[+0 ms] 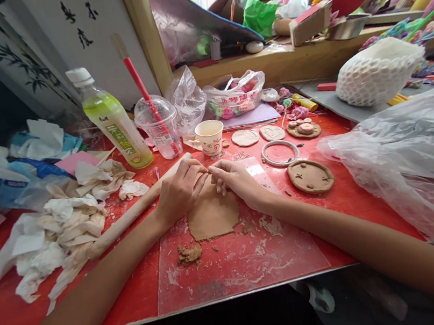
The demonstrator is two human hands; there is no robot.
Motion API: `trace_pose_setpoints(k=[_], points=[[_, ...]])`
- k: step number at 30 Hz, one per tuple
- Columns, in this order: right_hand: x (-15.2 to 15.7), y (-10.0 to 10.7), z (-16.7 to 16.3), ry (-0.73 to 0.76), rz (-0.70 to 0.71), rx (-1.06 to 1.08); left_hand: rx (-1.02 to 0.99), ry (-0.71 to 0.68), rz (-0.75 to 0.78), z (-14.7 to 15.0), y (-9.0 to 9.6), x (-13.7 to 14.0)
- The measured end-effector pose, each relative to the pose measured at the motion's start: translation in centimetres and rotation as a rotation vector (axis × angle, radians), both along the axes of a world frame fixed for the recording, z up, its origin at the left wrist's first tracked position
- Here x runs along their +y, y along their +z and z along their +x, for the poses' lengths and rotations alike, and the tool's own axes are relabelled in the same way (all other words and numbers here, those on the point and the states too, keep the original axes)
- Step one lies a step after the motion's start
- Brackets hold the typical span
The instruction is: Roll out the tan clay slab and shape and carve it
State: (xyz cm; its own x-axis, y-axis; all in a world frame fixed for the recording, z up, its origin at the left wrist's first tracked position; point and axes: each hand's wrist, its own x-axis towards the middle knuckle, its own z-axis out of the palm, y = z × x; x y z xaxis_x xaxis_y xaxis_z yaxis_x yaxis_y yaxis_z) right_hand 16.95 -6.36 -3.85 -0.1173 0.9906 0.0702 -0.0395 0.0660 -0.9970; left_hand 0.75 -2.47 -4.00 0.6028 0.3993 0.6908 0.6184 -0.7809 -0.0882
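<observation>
A flat sheet of brown clay [213, 217] lies on a clear plastic mat [252, 266]. Over its far part, my left hand [178, 187] and my right hand [238, 181] meet at the fingertips. Both hands have bent, pinching fingers; whatever is between the tips is too small or hidden to name. A long wooden rolling pin [128, 222] lies slantwise beside and partly behind my left hand. Crumbly clay scraps [190, 253] sit near the sheet's front left corner. Right of my right hand is a round clay disc [311, 176] with a raised rim and small marks.
Behind my hands stand a paper cup [210, 137], a plastic cup [159, 133] holding a brush, and a green drink bottle [115, 123]. Crumpled tissues [59, 224] heap at left. A pale ring [280, 153] and clay pieces [245, 137] lie right, near a plastic bag [411, 155].
</observation>
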Motion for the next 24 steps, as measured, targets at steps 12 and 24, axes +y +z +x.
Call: trace_pose_setpoints(k=[12,24], points=[[0.02,-0.14,0.15,0.005,-0.005,0.043,-0.031,-0.01,0.005,-0.01,-0.06,0.0],[0.08,-0.13,0.18,0.008,-0.012,0.044,-0.031,-0.019,0.01,-0.08,-0.07,-0.03]])
